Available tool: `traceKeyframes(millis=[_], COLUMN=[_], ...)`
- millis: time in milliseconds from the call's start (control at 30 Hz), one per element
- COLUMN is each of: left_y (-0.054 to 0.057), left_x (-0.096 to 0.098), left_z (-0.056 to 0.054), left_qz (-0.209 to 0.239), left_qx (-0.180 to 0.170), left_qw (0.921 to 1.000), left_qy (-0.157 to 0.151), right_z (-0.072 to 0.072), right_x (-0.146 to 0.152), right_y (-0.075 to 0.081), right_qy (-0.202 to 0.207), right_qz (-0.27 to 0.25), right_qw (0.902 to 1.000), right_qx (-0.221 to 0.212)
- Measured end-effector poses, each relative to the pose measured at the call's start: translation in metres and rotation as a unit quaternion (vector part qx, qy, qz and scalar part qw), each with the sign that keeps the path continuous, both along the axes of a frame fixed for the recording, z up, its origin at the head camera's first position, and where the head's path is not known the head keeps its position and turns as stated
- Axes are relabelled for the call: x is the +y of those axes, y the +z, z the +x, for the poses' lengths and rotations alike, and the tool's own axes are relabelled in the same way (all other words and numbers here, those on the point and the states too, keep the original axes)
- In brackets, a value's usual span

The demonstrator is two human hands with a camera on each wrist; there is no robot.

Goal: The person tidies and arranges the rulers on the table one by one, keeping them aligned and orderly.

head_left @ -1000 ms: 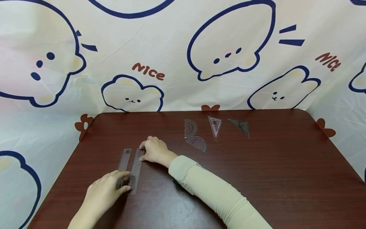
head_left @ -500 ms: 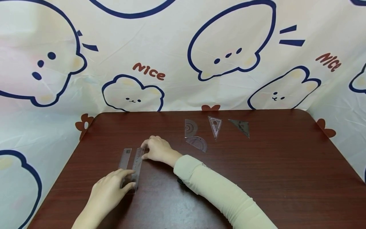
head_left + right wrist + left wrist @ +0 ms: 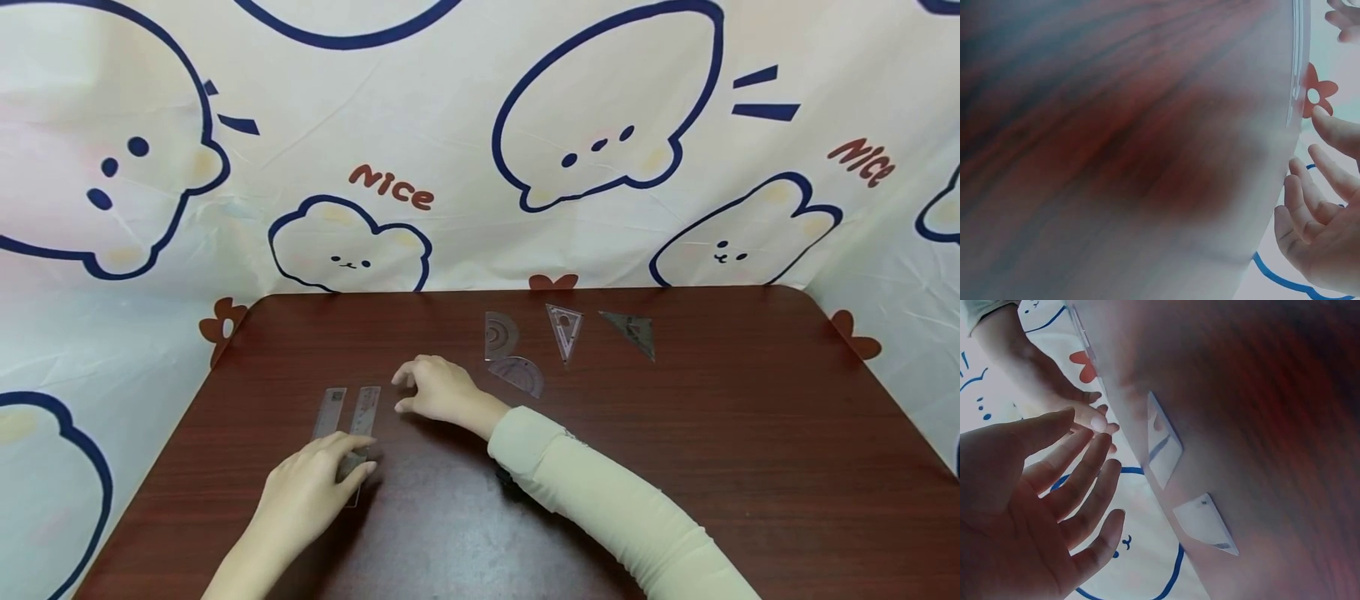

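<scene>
Spotted left hand (image 3: 309,482) spread over two clear rulers (image 3: 365,410)

Saw its thumb and fingers relaxed, well parted, over the rulers' near halves, left on the brown table (image 3: 675,450). Found the right hand (image 3: 444,392) just right of the rulers' far ends, fingers loosely bent. Noted, farther right, two protractors (image 3: 517,375), then two set squares (image 3: 636,332)

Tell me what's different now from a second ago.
The right hand has left the far end of the right-hand ruler and moved rightward, holding nothing. The left hand has shifted right, its fingertips now over that ruler's nearer part. Both protractors, both set squares and the left-hand ruler look unmoved.
</scene>
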State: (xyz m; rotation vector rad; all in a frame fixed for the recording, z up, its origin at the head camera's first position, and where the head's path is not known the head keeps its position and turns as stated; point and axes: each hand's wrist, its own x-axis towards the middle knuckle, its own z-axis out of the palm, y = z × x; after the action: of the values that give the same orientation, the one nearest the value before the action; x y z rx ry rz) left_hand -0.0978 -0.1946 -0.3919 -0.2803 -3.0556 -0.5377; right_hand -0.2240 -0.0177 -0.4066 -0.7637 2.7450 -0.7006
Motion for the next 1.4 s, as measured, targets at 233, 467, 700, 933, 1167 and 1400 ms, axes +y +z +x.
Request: traceKeyframes(millis=[233, 467, 700, 933, 1167, 1400], left_y=[0.002, 0.002, 0.003, 0.004, 0.003, 0.007], left_x=[0.004, 0.008, 0.014, 0.024, 0.03, 0.038], left_z=[-0.004, -0.006, -0.007, -0.016, -0.031, -0.047], left_qz=[0.019, 0.023, 0.029, 0.033, 0.035, 0.042], left_qx=[-0.012, 0.0, 0.01, 0.03, 0.031, 0.011], left_qw=[0.9997, 0.9997, 0.9994, 0.9982, 0.9974, 0.9965], left_qy=[0.0, -0.007, -0.013, -0.039, -0.055, -0.072], right_z=[0.005, 0.011, 0.015, 0.016, 0.016, 0.015], right_x=[0.023, 0.047, 0.073, 0.105, 0.135, 0.156], right_y=[0.003, 0.01, 0.012, 0.012, 0.008, 0.004], right_qy=[-0.012, -0.027, -0.04, -0.075, -0.112, -0.126], right_qz=[-0.021, -0.042, -0.04, -0.057, -0.074, -0.069], right_qw=[0.9997, 0.9988, 0.9982, 0.9943, 0.99, 0.9884], right_qx=[0.007, 0.004, 0.019, 0.052, 0.043, 0.048])
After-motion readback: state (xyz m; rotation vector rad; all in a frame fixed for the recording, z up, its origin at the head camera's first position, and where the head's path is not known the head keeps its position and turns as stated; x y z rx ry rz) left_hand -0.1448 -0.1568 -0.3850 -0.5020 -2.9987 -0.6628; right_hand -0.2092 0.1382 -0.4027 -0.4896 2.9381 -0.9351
